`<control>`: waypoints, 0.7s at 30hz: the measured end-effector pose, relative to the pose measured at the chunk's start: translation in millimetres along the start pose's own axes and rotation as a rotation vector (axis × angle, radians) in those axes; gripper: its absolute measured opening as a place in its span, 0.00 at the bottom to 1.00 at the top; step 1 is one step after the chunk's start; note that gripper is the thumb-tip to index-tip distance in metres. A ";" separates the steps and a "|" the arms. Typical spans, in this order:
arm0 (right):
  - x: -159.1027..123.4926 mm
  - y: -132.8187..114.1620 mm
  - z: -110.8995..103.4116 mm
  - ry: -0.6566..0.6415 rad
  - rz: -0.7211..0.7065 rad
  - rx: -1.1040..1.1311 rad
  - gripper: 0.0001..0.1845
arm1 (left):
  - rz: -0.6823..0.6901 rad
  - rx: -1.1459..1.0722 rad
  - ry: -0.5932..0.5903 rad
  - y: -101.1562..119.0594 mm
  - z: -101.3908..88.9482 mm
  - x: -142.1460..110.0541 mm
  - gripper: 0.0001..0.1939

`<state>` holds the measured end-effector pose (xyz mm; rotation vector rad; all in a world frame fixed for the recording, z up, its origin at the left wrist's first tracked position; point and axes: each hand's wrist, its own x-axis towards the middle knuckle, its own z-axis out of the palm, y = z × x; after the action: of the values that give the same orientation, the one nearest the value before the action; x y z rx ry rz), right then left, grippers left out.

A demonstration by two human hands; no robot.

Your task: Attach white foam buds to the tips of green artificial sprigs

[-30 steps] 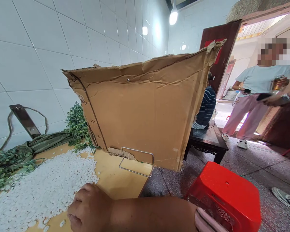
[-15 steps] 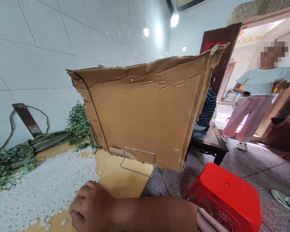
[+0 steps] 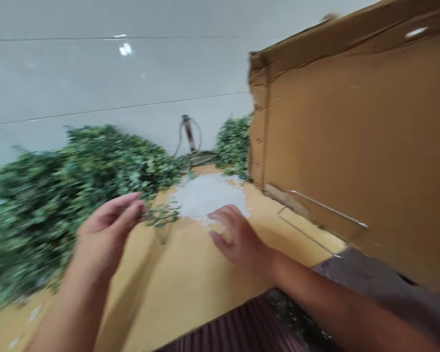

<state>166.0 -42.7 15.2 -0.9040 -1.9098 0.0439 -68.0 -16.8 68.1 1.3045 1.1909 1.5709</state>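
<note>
In the head view my left hand (image 3: pixel 113 215) pinches the stem of a green leafy sprig (image 3: pixel 163 214), which looks like artificial foliage. The sprig hangs over the yellow tabletop (image 3: pixel 183 278), its leaves pointing right. My right hand (image 3: pixel 234 232) is at the near edge of a pile of small white pieces (image 3: pixel 209 193). Its fingers are bent and the thumb stands apart from them; whether the fingertips touch any pieces is blurred. A large heap of green foliage (image 3: pixel 95 171) lies left of and behind my left hand.
A big brown cardboard sheet (image 3: pixel 352 132) stands upright on the right, with a bent wire frame (image 3: pixel 326 208) at its foot. More foliage (image 3: pixel 236 139) and a dark strap-like piece (image 3: pixel 188 132) are against the tiled wall (image 3: pixel 95 78). A few white bits lie at the lower left.
The view has swung left and is blurred. My left hand with the sprig and the foliage heap have come into view; the person, doorway and red stool have gone out of it.
</note>
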 end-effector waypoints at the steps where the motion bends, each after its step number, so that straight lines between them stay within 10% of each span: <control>1: 2.0 -0.7 0.9 -0.005 0.003 0.035 0.12 | -0.047 -0.048 0.010 8.5 3.6 -1.0 0.18; 14: 1.7 -0.8 35.6 -0.172 0.545 0.341 0.24 | -0.353 -0.422 -0.254 -15.0 43.4 -17.5 0.15; 21: 0.8 -3.8 33.3 -0.152 0.319 0.129 0.26 | -0.426 -0.526 -0.322 -21.2 54.9 -27.7 0.12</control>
<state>137.3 -33.6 0.2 -1.1346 -1.8585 0.4319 -8.9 -26.8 42.5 0.8458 0.7227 1.1939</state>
